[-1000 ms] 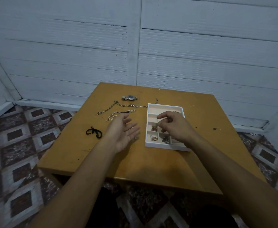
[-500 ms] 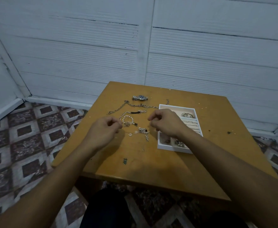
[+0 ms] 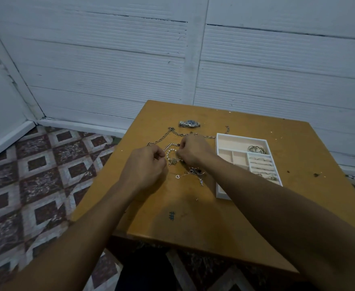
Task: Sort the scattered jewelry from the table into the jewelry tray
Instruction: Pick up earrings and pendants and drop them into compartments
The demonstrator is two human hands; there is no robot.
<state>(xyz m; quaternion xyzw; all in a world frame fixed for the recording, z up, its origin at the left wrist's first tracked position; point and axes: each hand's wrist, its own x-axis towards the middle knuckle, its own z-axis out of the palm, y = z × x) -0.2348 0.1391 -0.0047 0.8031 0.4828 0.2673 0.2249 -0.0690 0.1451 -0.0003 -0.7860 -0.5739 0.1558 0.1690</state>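
A white jewelry tray (image 3: 241,136) lies on the right half of the wooden table (image 3: 204,223), with rings (image 3: 260,162) in its slotted part and a silver bracelet (image 3: 256,149) in its far compartment. Left of it lie a wristwatch (image 3: 189,123), a long chain (image 3: 162,139), a pearl bracelet (image 3: 170,153) and a tangle of thin pieces with a heart pendant (image 3: 178,176). My right hand (image 3: 193,151) pinches the pearl bracelet's right end. My left hand (image 3: 149,164) is curled shut just left of the pearls; whether it holds anything is hidden.
The table stands in a corner of white plank walls (image 3: 130,70), above a patterned tile floor (image 3: 36,175). My right forearm crosses over the tray's near left corner. A small dark mark (image 3: 171,216) sits near the table's front edge.
My right hand has left the tray and moved left to the pearl bracelet. My left hand has closed from an open palm and come in beside it.
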